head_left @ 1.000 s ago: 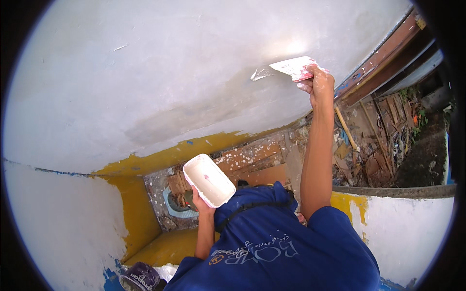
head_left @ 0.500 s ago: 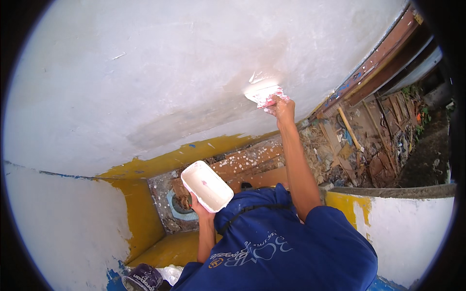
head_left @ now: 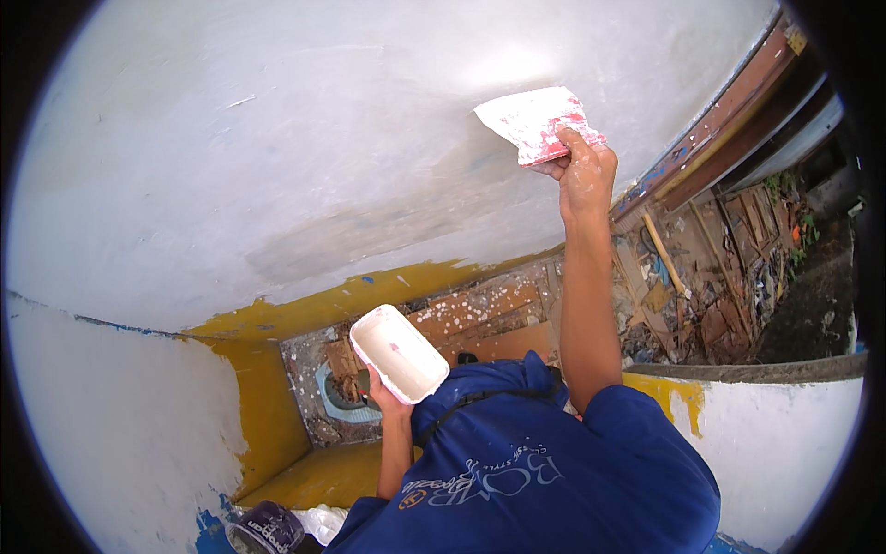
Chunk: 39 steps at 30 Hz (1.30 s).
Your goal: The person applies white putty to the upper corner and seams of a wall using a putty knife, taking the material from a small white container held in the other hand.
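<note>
My right hand (head_left: 588, 180) is closed around a red putty spreader (head_left: 535, 122) smeared with white filler. The wide blade lies at the upper part of the pale wall (head_left: 286, 138); whether its edge touches the wall I cannot tell. Below it, a greyish, damp-looking patch (head_left: 369, 223) stretches across the wall. Down near my waist, my left hand (head_left: 388, 399) grips a white rectangular tub (head_left: 395, 349) by its lower side. The tub is tilted, and its inside is coated with white, with a small pinkish mark.
A blue squat toilet (head_left: 337, 397) is set in the floor beside paint-spattered boards (head_left: 480, 309). A dark bucket (head_left: 265, 528) stands at the lower left. Wood scraps and rubbish (head_left: 711, 268) lie on the right, behind a low wall (head_left: 766, 415).
My right hand has moved up and slightly right with the putty spreader, whose broad face now shows more. My left hand and the tub have barely shifted.
</note>
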Available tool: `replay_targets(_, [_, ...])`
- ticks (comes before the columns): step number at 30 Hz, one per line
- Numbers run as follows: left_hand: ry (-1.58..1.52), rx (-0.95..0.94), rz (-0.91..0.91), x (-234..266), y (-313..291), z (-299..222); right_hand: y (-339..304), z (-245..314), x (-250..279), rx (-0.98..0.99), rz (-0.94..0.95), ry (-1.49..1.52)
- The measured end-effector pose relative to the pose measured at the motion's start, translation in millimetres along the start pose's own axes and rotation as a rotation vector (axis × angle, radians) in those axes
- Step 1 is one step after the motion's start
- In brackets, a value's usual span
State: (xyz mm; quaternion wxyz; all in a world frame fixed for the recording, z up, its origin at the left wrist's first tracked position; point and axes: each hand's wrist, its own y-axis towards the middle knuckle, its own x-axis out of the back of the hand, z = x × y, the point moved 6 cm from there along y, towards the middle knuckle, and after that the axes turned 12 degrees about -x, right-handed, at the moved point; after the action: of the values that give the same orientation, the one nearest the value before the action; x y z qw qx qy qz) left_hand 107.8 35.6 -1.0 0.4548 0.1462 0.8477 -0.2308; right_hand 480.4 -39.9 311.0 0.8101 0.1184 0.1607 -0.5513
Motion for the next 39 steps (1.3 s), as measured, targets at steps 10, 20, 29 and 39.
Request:
replay_targets(10, [0.003,-0.059,0.041,21.9,2.7,-10.5,67.0,-81.6,108.5,-0.283,-0.303,-0.205])
replay_targets(20, [0.010,-0.034,-0.005,18.1,-1.6,-7.7,60.7,36.2,82.7,0.001,-0.167,-0.108])
replay_targets(29, [0.007,0.012,0.091,-2.1,3.2,-6.7,30.3,-64.6,120.1,0.255,-0.633,-1.033])
replay_targets(39, [0.059,-0.015,0.048,17.5,4.9,-17.1,-36.1,-123.0,-24.2,0.410,-0.290,-0.865])
